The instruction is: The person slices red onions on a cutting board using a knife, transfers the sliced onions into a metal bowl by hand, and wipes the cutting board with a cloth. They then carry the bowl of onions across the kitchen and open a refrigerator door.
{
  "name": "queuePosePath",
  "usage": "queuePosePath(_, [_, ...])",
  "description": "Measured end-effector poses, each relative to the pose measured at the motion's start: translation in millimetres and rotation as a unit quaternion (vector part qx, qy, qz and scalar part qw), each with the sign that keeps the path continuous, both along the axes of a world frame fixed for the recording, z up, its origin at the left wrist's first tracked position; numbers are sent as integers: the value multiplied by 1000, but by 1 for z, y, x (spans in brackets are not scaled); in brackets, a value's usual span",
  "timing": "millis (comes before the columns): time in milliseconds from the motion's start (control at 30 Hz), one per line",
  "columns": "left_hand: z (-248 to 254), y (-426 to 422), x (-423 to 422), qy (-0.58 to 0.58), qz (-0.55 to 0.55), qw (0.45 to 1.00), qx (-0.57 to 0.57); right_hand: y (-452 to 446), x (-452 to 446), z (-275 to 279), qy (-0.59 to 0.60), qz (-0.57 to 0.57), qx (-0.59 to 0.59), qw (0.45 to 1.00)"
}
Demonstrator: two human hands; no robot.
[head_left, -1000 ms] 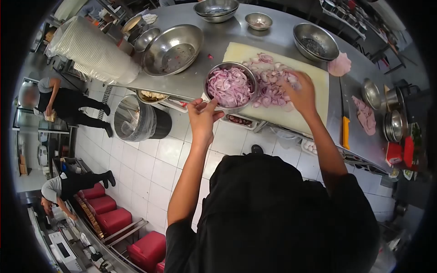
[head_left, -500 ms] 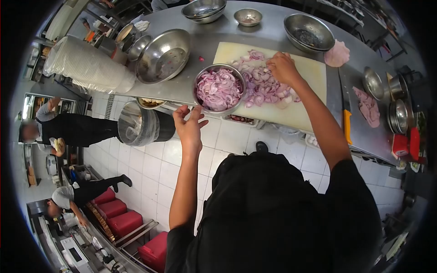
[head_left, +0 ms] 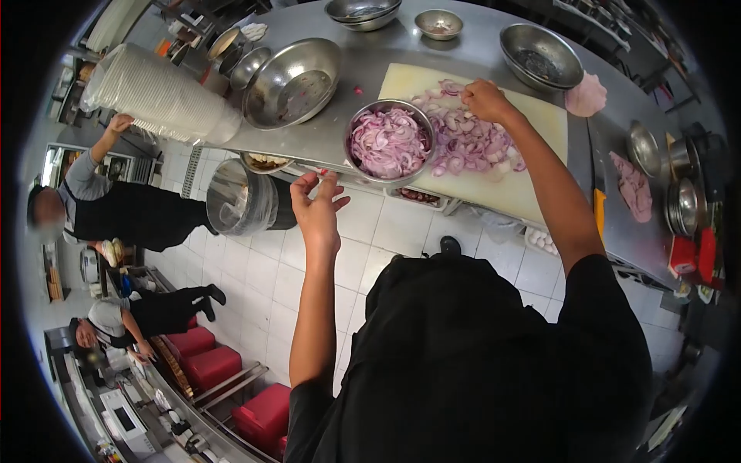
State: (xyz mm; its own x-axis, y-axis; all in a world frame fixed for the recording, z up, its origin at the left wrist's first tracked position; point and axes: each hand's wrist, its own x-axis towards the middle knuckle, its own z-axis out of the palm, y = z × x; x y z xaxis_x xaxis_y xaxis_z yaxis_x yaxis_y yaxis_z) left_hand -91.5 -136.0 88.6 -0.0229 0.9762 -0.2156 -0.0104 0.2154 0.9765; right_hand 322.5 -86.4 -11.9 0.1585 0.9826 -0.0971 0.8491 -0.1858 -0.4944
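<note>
A steel bowl (head_left: 349, 160) heaped with sliced red onion (head_left: 390, 143) overlaps the left part of a pale cutting board (head_left: 540, 116). More sliced onion (head_left: 471, 143) lies loose on the board, right of the bowl. My right hand (head_left: 486, 100) is at the upper edge of that pile, fingers curled down; what they pinch, if anything, is hidden. My left hand (head_left: 316, 204) hovers below and left of the bowl, apart from it, its fingers loosely spread with nothing in them. A knife with a yellow handle (head_left: 599, 210) lies right of the board.
A large steel bowl (head_left: 293, 83) and stacked plastic containers (head_left: 154, 96) stand on the left. More bowls (head_left: 540, 58) are at the back. Pink cloths (head_left: 631, 187) lie on the right. A lined bin (head_left: 241, 202) stands on the floor. Two people (head_left: 116, 208) are at the left.
My left hand has come away from the bowl's rim and moved left. My right hand has moved up and left over the loose onion. One person at the left has raised an arm toward the containers.
</note>
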Motion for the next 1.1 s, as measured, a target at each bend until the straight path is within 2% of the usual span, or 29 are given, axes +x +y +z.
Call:
queuePosePath(133, [5, 8, 2, -9, -20, 1000, 12, -20, -20, 15, -55, -41, 12, 998])
queuePosePath(233, [5, 8, 0, -17, -22, 999, 17, -13, -13, 7, -35, -13, -9, 999])
queuePosePath(333, [5, 6, -4, -17, -21, 999, 17, -19, -18, 5, -36, -77, 42, 996])
queuePosePath(433, [4, 9, -5, -15, -24, 999, 15, -21, -10, 10, -30, -70, 80, 994])
queuePosePath(533, [2, 12, -6, -16, -36, 999, 11, -43, -9, 30, 29, -78, 156, 984])
queuePosePath(600, [0, 15, -5, -21, -46, 999, 4, -86, -21, 62, 140, -114, 157, 971])
queuePosePath(667, [-3, 16, -4, -26, -58, 998, -11, -148, -31, 94, 268, -130, 10, 955])
queuePosePath(700, [-5, 17, -3, -27, -62, 998, -18, -181, -38, 112, 285, -87, -76, 951])
queuePosePath(733, [-8, 18, -3, -40, -67, 997, -23, -217, -42, 97, 402, -95, -94, 906])
queuePosePath(800, [-13, 22, 0, -65, -75, 995, -30, -284, -50, 56, 311, -74, -152, 935])
queuePosePath(900, [-10, 24, 10, -64, -92, 993, -35, -301, -72, 56, 100, -196, -45, 974])
queuePosePath(1000, [-7, 25, 19, -42, -110, 992, -49, -264, -89, 71, 80, -338, -46, 937])
queuePosePath(1100, [-15, 29, 23, -44, -119, 991, -49, -246, -87, 44, -84, -225, 159, 958])
